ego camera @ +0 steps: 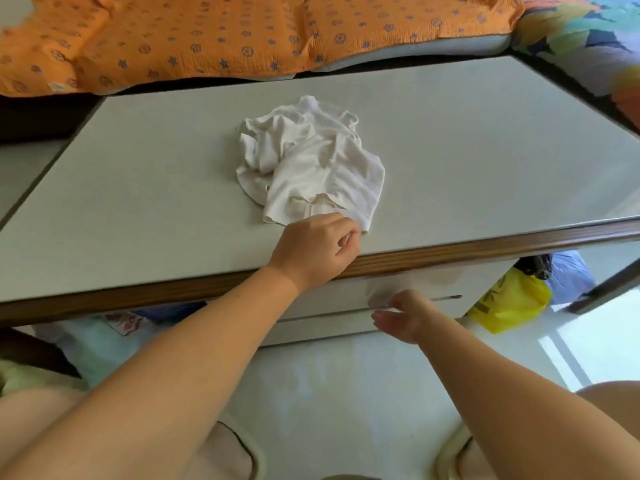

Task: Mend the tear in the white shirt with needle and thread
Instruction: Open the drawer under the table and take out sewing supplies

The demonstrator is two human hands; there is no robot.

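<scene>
Forearms: both bare arms stretch forward from someone seated low before the furniture, over a pale floor (329,393).
Right hand (403,317): hangs below the tabletop edge, in front of the drawer front (332,303); palm turned inward, fingers loose and spread, holding nothing I can make out. It looks parked there, free for whatever comes next.
Yellow bag (509,303): on the floor under the right end, out of the way.
Left hand (313,249): laid over the wooden front rim, fingers curled in, thumb and forefinger seemingly pinching the nearest corner of the cloth. My guess is it means to draw the garment closer or open it out.
White shirt (311,161): a crumpled heap about mid-tabletop, its near hem reaching almost to the front rim and meeting the left hand. Bunched like this, the tear is hidden in the folds.
Tabletop (138,188): pale grey, carrying only the shirt as far as I can tell.
Needle and thread: not to be seen anywhere, so sewing looks not yet begun; spreading the cloth and finding the tear likely comes first.
Orange cover (207,32): patterned fabric rumpled over the bedding beyond the far edge.
</scene>
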